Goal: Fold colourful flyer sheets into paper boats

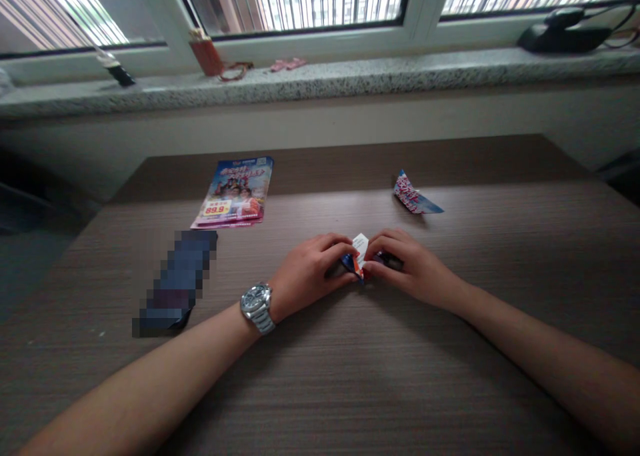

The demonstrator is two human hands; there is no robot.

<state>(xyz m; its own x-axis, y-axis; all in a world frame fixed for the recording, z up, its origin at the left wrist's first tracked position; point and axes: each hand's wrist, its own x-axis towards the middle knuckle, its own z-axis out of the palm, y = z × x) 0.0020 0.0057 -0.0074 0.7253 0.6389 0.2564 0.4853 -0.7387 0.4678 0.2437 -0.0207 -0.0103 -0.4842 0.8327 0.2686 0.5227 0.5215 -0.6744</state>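
Since the tabletop (310, 389) carries everything here, placing it all by its edges. Flyer stack (235, 193) lies flat near the far left corner. Dark pixelated object (177, 283) sits toward the left edge, details unreadable. Left hand (313, 266) and right hand (413, 269) meet mid-tabletop, well in from the far edge. Folded paper shape (415, 199) stands apart, right of middle, toward the far edge. Smallest: folded paper piece (360, 248), between the hands, white face and orange-red strip showing. Left fingers narrow, pinching its left side; right fingers narrow, pinching its right side. Lower fold partly hidden.

Handling, my read: near weightless, thin, likely glossy so a bit slippery. Floppy in single layers, stiffer at creases. Crushes or tears if squeezed or pulled hard. Best hold: thumb and index on layered outer edges, light pressure, off the open white flap.
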